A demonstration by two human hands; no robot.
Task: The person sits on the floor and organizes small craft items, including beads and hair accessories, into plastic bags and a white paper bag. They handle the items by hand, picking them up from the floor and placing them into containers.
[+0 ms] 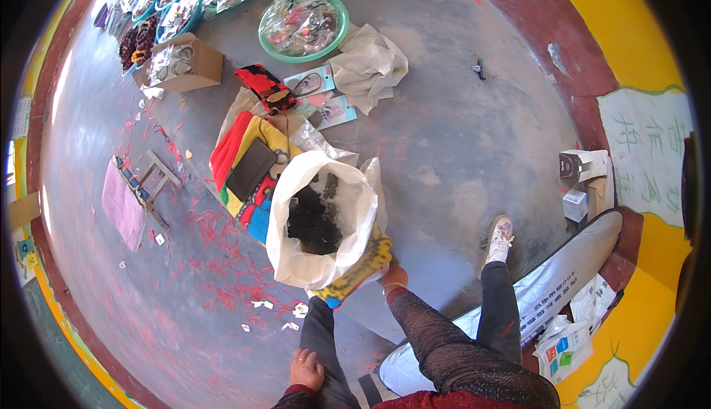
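An open white sack (pixel 279 233) stands in front of me with its rim folded out, and a loose black mass (pixel 311 220) lies inside. Against the sack's near right side my right hand (pixel 395 276) touches a yellow patterned cloth (pixel 355 272); its fingers are hidden there. My left hand (pixel 306 370) rests on my left leg, holding nothing, with the fingers loosely apart. A dark flat rectangular object (pixel 251 169) lies on a red, yellow and blue fleece cloth (pixel 235 139) just beyond the sack.
Green basins (pixel 343 28) of bagged small goods and a cardboard box (pixel 200 68) stand at the far left. A small stool (pixel 155 179) with a pink cloth (pixel 124 205) is at left, near red scraps. Along the right wall lie a long silver-white roll (pixel 552 290) and boxes (pixel 575 205).
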